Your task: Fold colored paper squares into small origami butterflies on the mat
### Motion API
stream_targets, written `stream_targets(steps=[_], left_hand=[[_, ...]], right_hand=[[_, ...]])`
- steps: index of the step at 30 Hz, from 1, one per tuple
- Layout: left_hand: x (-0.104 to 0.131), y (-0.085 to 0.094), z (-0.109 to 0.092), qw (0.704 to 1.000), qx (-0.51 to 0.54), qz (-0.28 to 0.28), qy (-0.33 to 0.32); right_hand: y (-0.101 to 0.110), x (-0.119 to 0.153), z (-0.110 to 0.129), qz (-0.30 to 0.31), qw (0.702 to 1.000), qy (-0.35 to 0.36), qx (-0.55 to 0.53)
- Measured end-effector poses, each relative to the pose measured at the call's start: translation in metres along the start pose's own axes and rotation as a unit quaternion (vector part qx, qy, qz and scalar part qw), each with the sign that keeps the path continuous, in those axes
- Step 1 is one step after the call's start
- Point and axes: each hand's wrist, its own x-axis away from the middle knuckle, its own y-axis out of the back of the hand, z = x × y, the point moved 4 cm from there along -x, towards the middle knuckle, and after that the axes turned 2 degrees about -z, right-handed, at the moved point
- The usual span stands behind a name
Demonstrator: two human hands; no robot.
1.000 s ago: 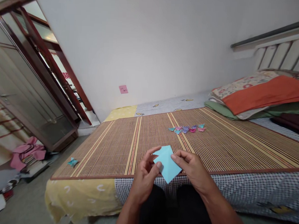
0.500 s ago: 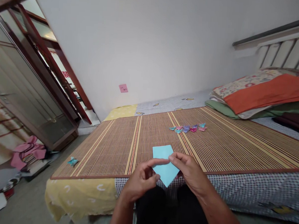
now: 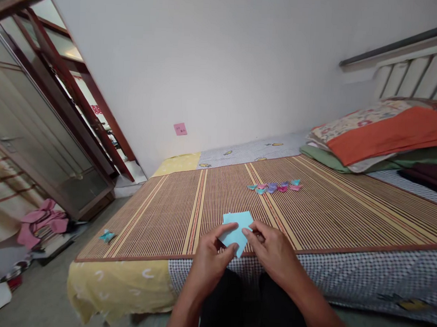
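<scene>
A light-blue sheet of folding paper (image 3: 240,219) is held between both hands, just above the front edge of the striped mat. My left hand (image 3: 214,253) grips its left side, with the index finger lying across the sheet and the thumb lower down. On the right side, my right hand (image 3: 269,242) pinches the edge between thumb and fingers. The sheet's lower end tapers to a point. Part of it is hidden behind my fingers.
Several small folded paper pieces (image 3: 273,187) in blue, pink and purple sit in a cluster on the mat (image 3: 172,205). A lone teal folded paper piece (image 3: 107,235) lies near the mat's left edge. Stacked bedding (image 3: 384,135) rests at the right.
My left hand has shifted its index finger and thumb on the paper. The sheet's lower point now sits higher and further left, and the right fingers grip lower on its edge.
</scene>
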Motion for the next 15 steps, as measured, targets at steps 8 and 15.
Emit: stream_targets(steps=[8, 15], left_hand=[[-0.003, -0.002, -0.003, 0.995, 0.098, 0.012, 0.030], [-0.005, -0.005, -0.001, 0.991, 0.113, -0.011, 0.066]], right_hand=[[-0.011, 0.000, -0.013, 0.087, 0.915, -0.151, -0.365], [-0.019, 0.001, -0.017, 0.086, 0.899, -0.174, -0.393]])
